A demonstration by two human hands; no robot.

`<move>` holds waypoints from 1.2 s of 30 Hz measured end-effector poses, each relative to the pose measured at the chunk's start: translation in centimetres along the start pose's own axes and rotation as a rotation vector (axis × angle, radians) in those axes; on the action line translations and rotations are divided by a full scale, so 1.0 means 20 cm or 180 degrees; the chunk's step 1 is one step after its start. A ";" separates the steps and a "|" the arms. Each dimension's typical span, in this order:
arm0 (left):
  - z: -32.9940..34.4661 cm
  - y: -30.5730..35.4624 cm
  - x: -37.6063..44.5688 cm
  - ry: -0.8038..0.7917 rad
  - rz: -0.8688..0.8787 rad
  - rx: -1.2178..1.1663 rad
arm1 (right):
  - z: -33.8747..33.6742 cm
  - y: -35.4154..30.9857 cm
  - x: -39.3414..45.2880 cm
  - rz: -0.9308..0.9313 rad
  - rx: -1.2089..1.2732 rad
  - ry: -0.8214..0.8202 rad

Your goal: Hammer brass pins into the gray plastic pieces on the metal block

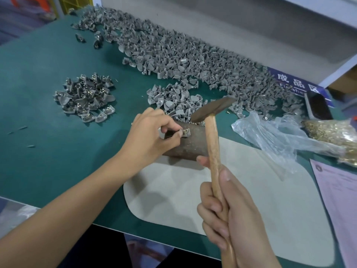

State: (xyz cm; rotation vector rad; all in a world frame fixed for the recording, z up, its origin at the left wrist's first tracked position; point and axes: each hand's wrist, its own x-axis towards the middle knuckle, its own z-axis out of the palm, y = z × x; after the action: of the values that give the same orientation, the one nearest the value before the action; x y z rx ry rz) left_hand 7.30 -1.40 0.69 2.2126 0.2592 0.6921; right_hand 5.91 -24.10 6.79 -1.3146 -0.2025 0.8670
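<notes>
Green matting covers the worktop (48, 60), and toward its left edge sits a small heap of gray plastic pieces (86, 97) that already show brass. Further right, the left hand (148, 136) pinches one gray piece (182, 133) between curled fingertips, pressing it onto the top of the rusty metal block (190, 141); a brass pin (185, 130) glints in it, just beside the thumbnail. The hammer (212, 111) hangs up and to the right of that pin, its dark head tilted with the lower face aimed down-left, apart from the pin. Its wooden handle runs toward the near edge into the right hand (228, 215), which is wrapped tight around it. The blow probably needs to fall down-left, close past the left fingertips. Loose unpinned pieces (173, 55) sprawl along the far edge. Near the right edge, a clear bag (274, 136) spills brass pins, and a blue sign (297, 84) reads "成品区" over partly hidden Latin letters.
</notes>
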 end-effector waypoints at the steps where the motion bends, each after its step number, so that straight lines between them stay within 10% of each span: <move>1: 0.00 0.00 0.00 -0.0006 0.0003 -0.0024 | 0.00 0.00 0.01 0.0051 -0.0076 0.0023; 36: -0.03 0.01 0.00 -0.0209 0.0001 -0.0344 | -0.01 -0.02 -0.01 -0.0113 -0.0642 0.0158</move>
State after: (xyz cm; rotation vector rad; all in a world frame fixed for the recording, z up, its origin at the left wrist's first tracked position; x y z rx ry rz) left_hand 7.00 -1.02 1.18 2.1281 0.1839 0.6181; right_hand 6.11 -24.43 7.18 -1.5142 -0.2790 0.7985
